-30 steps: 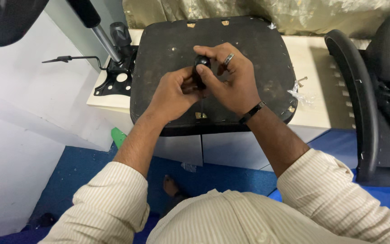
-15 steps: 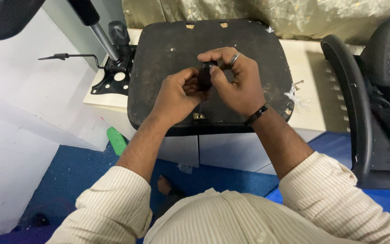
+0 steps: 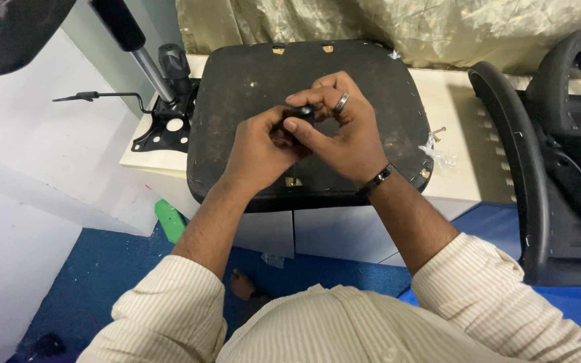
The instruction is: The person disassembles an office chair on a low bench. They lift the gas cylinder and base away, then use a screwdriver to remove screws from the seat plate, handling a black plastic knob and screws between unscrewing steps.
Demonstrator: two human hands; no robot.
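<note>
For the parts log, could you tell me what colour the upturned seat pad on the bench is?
Black, with dusty scuffs; the seat pad shows best in the head view.

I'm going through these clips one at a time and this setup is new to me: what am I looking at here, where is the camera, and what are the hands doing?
There is no machine here. The one picture comes from a camera worn on a person's head, looking down at their own arms in striped sleeves. Both hands meet over an upturned black chair seat lying on a pale table. The left hand and the right hand, which wears a ring and a dark wristband, pinch a small black part between the fingers; it is mostly hidden, so I cannot tell what it is. To the left of the seat lies a black metal chair mechanism with a lever and a gas cylinder rising from it. At the right stands a black plastic chair back. The floor is blue carpet.
</note>
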